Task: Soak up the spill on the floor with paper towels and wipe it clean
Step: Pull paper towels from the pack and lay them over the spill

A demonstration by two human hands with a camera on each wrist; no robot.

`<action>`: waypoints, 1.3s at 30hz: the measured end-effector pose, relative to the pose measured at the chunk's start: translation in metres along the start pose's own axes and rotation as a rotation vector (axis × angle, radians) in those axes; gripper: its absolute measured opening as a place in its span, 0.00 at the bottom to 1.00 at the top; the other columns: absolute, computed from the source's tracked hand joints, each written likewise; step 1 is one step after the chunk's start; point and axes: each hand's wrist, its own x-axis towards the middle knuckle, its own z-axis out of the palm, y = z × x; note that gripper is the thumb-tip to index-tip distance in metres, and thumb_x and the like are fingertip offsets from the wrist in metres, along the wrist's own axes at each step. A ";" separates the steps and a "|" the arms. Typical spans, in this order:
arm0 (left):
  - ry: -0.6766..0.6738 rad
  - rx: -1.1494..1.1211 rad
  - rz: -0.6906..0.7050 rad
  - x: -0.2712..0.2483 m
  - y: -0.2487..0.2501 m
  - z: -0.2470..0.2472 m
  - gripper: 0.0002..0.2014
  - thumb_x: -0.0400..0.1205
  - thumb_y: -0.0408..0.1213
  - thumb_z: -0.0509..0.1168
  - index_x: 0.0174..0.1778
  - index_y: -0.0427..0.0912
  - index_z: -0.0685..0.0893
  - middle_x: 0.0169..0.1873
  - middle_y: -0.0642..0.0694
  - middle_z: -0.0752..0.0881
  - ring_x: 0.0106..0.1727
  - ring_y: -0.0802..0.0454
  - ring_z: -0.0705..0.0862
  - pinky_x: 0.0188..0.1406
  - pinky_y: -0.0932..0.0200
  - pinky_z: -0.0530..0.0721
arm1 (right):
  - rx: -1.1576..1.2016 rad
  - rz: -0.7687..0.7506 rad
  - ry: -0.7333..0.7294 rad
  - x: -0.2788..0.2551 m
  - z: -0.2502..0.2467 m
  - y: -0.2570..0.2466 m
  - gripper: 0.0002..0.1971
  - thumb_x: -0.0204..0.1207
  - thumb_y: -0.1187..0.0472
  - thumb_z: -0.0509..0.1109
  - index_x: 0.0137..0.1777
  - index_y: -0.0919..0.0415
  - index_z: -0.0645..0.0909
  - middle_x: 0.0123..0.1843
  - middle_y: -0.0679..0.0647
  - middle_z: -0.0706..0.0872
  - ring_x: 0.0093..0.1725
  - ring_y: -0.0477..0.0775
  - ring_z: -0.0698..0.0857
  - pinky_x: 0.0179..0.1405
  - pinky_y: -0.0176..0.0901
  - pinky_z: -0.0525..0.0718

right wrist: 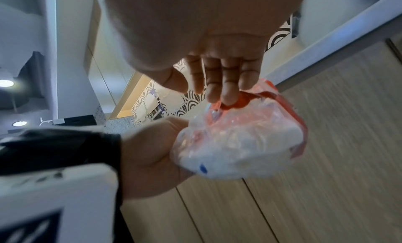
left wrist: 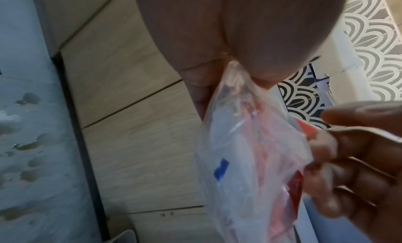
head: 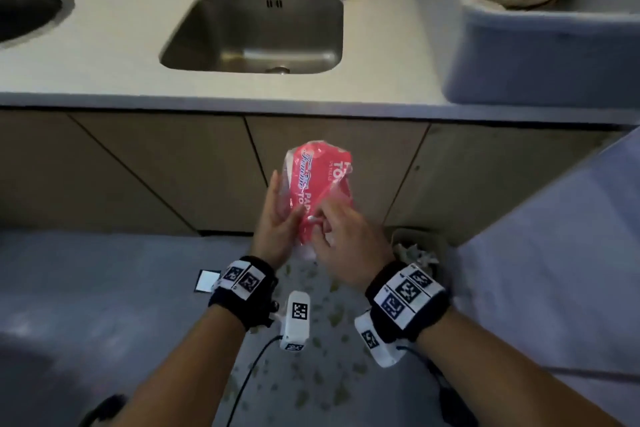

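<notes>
- The pack (head: 317, 191) of paper towels, red print over clear film, is held in mid-air in front of the cupboards, below the tabletop (head: 221, 94) edge and above the floor (head: 104, 274).
- Its long axis runs away from the person, near end down by the palms, far end tipped up toward the sink (head: 256, 35).
- The spill (head: 325, 350) lies on the floor directly beneath the hands and forearms, a scatter of yellowish drops; the left wrist view shows more drops on the grey floor by the cupboard base.
- So the towels sit above the spill, not yet on it; the pack looks unopened or only just started at its near end, and a sheet has to come out first.
- Left hand (head: 277, 218): it cradles the pack from the left side, fingers (head: 273, 191) fairly straight along the film, thumb across the front. The left wrist view shows the film's loose end caught against the palm.
- Right hand (head: 341, 243): curled at the pack's near right corner, fingertips (right wrist: 226, 95) pinching the film's red edge, judged to be tearing or peeling it open.
- Both hands touch the pack, the right doing the work and the left bracing.
- A bin (head: 417, 250) with crumpled paper stands on the floor just right of the right hand.
</notes>
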 end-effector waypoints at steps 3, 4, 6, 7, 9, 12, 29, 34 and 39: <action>0.018 -0.014 0.037 -0.021 -0.026 -0.020 0.35 0.88 0.23 0.56 0.81 0.65 0.56 0.75 0.43 0.77 0.72 0.39 0.81 0.67 0.40 0.83 | 0.058 0.075 0.145 -0.002 0.025 0.007 0.04 0.82 0.57 0.59 0.47 0.55 0.72 0.45 0.48 0.79 0.40 0.51 0.79 0.36 0.47 0.78; 0.025 -0.008 0.052 -0.027 -0.035 -0.027 0.34 0.88 0.23 0.55 0.81 0.65 0.57 0.77 0.43 0.76 0.73 0.39 0.80 0.67 0.41 0.83 | 0.079 0.117 0.171 -0.002 0.034 0.012 0.05 0.82 0.58 0.58 0.48 0.57 0.74 0.47 0.49 0.80 0.42 0.51 0.79 0.39 0.47 0.79; 0.045 0.024 0.077 -0.038 -0.059 -0.045 0.33 0.89 0.24 0.55 0.83 0.61 0.59 0.80 0.42 0.72 0.75 0.40 0.78 0.69 0.41 0.81 | 0.099 0.214 0.103 -0.004 0.055 0.020 0.06 0.83 0.61 0.57 0.49 0.58 0.76 0.49 0.50 0.82 0.45 0.51 0.79 0.43 0.48 0.79; 0.056 0.050 0.082 -0.042 -0.074 -0.056 0.31 0.89 0.25 0.55 0.85 0.57 0.60 0.80 0.42 0.72 0.76 0.40 0.77 0.71 0.40 0.80 | 0.096 0.241 0.017 -0.005 0.068 0.024 0.07 0.83 0.63 0.58 0.49 0.58 0.78 0.49 0.51 0.83 0.46 0.52 0.80 0.45 0.49 0.80; 0.077 0.088 0.078 -0.054 -0.107 -0.078 0.29 0.90 0.30 0.57 0.86 0.54 0.61 0.80 0.42 0.72 0.77 0.41 0.76 0.73 0.38 0.78 | 0.125 0.204 -0.151 -0.013 0.098 0.025 0.08 0.82 0.64 0.59 0.46 0.56 0.80 0.46 0.50 0.84 0.45 0.54 0.82 0.44 0.49 0.81; 0.105 0.077 0.043 -0.074 -0.155 -0.112 0.27 0.91 0.36 0.57 0.86 0.56 0.61 0.81 0.46 0.72 0.78 0.44 0.76 0.73 0.43 0.79 | 0.188 0.006 -0.163 -0.031 0.154 0.019 0.08 0.80 0.63 0.66 0.54 0.55 0.84 0.50 0.46 0.85 0.48 0.47 0.82 0.48 0.45 0.81; 0.304 -0.317 -0.022 -0.106 -0.362 -0.224 0.26 0.91 0.32 0.53 0.82 0.63 0.67 0.71 0.46 0.83 0.69 0.45 0.84 0.66 0.46 0.84 | -0.265 -0.137 -0.461 -0.066 0.395 0.040 0.07 0.77 0.49 0.64 0.49 0.48 0.70 0.45 0.51 0.80 0.46 0.60 0.83 0.41 0.48 0.73; 0.301 -0.342 -0.006 -0.109 -0.378 -0.232 0.23 0.92 0.32 0.51 0.80 0.61 0.70 0.65 0.50 0.88 0.67 0.50 0.86 0.64 0.53 0.85 | -0.173 -0.142 -0.458 -0.080 0.436 0.038 0.16 0.79 0.52 0.66 0.63 0.56 0.73 0.50 0.53 0.83 0.48 0.59 0.84 0.40 0.45 0.71; 0.337 -0.370 -0.044 -0.124 -0.367 -0.241 0.23 0.92 0.33 0.50 0.81 0.55 0.71 0.64 0.48 0.88 0.65 0.52 0.87 0.58 0.56 0.87 | -0.140 -0.101 -0.399 -0.086 0.447 0.021 0.15 0.76 0.53 0.65 0.61 0.56 0.76 0.50 0.54 0.86 0.48 0.60 0.86 0.44 0.50 0.83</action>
